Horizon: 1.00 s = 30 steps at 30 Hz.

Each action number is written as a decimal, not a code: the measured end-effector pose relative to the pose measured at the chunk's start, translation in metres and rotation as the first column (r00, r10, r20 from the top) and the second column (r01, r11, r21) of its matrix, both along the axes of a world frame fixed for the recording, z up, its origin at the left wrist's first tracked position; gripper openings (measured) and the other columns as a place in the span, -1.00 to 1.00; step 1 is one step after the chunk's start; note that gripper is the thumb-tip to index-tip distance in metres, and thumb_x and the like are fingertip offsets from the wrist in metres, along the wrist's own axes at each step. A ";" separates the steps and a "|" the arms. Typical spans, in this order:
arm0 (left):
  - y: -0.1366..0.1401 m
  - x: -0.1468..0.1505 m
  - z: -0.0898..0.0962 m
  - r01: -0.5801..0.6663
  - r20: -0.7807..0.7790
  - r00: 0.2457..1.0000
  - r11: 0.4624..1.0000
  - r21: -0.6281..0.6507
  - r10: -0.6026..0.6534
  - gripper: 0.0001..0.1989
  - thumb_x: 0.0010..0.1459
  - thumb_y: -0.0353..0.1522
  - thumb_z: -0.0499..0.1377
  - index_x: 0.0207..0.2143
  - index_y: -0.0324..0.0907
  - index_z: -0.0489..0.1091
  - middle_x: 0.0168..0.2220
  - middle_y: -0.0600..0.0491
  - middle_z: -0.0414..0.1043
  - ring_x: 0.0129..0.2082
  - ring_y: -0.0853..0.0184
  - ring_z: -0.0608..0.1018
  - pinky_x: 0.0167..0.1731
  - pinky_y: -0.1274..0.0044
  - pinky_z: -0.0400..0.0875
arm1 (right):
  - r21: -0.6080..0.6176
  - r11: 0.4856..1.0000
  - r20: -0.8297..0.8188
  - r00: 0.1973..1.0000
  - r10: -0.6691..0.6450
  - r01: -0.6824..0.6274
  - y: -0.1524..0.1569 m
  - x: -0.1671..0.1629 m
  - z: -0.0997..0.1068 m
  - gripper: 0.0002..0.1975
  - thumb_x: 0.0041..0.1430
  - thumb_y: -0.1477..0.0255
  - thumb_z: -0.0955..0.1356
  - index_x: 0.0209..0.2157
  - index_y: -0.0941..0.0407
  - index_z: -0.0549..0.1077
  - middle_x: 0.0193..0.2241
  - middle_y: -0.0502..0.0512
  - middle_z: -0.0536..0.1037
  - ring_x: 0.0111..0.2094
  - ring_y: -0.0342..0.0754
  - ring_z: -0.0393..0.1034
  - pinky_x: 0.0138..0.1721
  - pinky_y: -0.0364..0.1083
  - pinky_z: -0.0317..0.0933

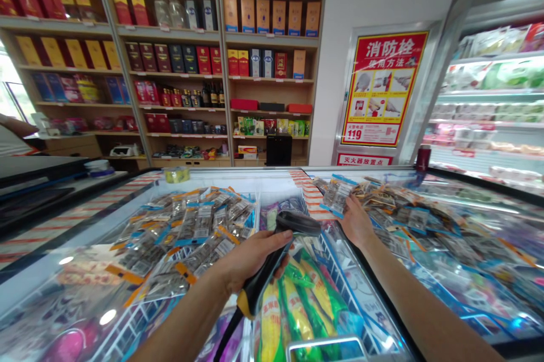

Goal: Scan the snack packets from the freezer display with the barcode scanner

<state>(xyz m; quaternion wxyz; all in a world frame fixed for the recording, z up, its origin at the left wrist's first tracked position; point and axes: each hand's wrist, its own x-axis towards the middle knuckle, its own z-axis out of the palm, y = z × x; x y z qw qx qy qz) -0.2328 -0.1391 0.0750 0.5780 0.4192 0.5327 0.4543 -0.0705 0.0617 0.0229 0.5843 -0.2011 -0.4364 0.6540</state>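
My left hand (257, 257) is wrapped around the handle of a black and yellow barcode scanner (300, 224), whose head points right and whose cord hangs down toward me. In my right hand (356, 221) is a small clear snack packet (337, 195) with blue edges, pinched at its right side. To the left, a heap of similar packets (202, 220) with orange and blue edges lies on the glass top of a chest freezer. A second pile of packets (419, 219) spreads out beyond my right forearm. Below the scanner, yellow and green corn bags (293, 305) sit inside the freezer.
Orange-striped tape (304, 189) runs along the freezer top (238, 174). Behind it stand shelves (170, 32) of boxed goods and bottles. A lit refrigerated case (497, 90) is at right. A person's arm (17, 124) shows at far left, behind a dark counter device (36, 172).
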 end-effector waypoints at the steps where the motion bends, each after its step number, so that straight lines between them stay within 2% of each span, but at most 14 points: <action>1: 0.000 0.000 0.000 -0.003 0.000 1.000 1.000 -0.001 0.003 -0.61 -0.13 -0.06 0.11 -0.51 -0.25 0.24 -0.63 0.13 0.27 -0.69 0.52 0.28 -0.65 0.63 0.13 | 0.003 1.000 0.015 1.000 -0.002 0.002 0.000 0.000 0.000 -0.76 -0.08 0.39 0.27 -0.27 -0.01 0.32 -0.24 0.00 0.49 -0.17 0.00 0.35 -0.29 -0.01 0.31; 9: 0.001 0.000 0.000 -0.034 0.017 0.999 0.999 -0.012 0.034 -0.61 -0.14 -0.06 0.12 -0.52 -0.24 0.24 -0.64 0.12 0.29 -0.69 0.52 0.29 -0.65 0.63 0.13 | 0.054 0.997 0.188 0.980 -0.064 0.055 0.002 -0.001 -0.003 -0.65 -0.01 0.33 0.19 -0.12 -0.01 0.24 -0.05 0.06 0.37 -0.07 0.03 0.28 -0.27 0.01 0.30; 13: 0.002 -0.001 -0.002 -0.034 0.019 0.999 0.999 -0.003 0.034 -0.61 -0.14 -0.06 0.11 -0.53 -0.25 0.23 -0.64 0.12 0.29 -0.70 0.52 0.30 -0.66 0.64 0.12 | 0.047 0.997 0.190 0.980 -0.063 0.055 0.005 -0.001 -0.008 -0.62 0.00 0.32 0.18 -0.08 -0.01 0.21 -0.03 0.08 0.34 -0.06 0.04 0.27 -0.25 0.02 0.29; 20: 0.004 -0.001 -0.003 -0.050 0.039 0.998 0.999 0.007 0.050 -0.62 -0.13 -0.07 0.11 -0.53 -0.23 0.22 -0.64 0.13 0.29 -0.70 0.52 0.30 -0.67 0.65 0.12 | 0.055 0.997 0.185 0.981 -0.057 0.047 0.003 -0.002 -0.011 -0.62 -0.02 0.32 0.19 -0.09 -0.02 0.24 -0.09 0.07 0.40 -0.10 0.03 0.31 -0.24 0.02 0.28; 24: 0.003 -0.001 -0.003 -0.059 0.053 0.997 0.998 0.003 0.059 -0.61 -0.14 -0.06 0.12 -0.52 -0.24 0.22 -0.63 0.12 0.30 -0.70 0.52 0.30 -0.66 0.64 0.12 | -0.009 0.999 0.146 0.989 -0.032 0.034 0.002 -0.004 -0.011 -0.64 -0.06 0.32 0.23 -0.15 -0.05 0.27 -0.15 0.01 0.45 -0.16 0.01 0.35 -0.27 0.00 0.28; 28: 0.005 -0.001 -0.003 -0.033 0.036 0.999 0.999 0.008 0.032 -0.59 -0.16 -0.05 0.12 -0.51 -0.24 0.23 -0.63 0.12 0.29 -0.70 0.51 0.31 -0.67 0.63 0.12 | -0.049 0.998 0.199 0.979 -0.035 0.046 -0.002 -0.002 -0.013 -0.65 -0.11 0.30 0.25 -0.18 -0.03 0.29 -0.22 0.01 0.49 -0.24 0.00 0.39 -0.34 -0.03 0.30; 30: 0.005 -0.004 -0.003 -0.062 0.026 0.998 0.998 0.019 0.061 -0.58 -0.18 -0.04 0.12 -0.51 -0.24 0.23 -0.64 0.13 0.28 -0.70 0.51 0.31 -0.67 0.63 0.12 | -0.083 0.996 0.237 0.971 -0.022 0.043 -0.003 -0.001 -0.016 -0.66 -0.13 0.32 0.27 -0.22 -0.02 0.31 -0.28 0.02 0.51 -0.29 0.01 0.41 -0.37 -0.04 0.30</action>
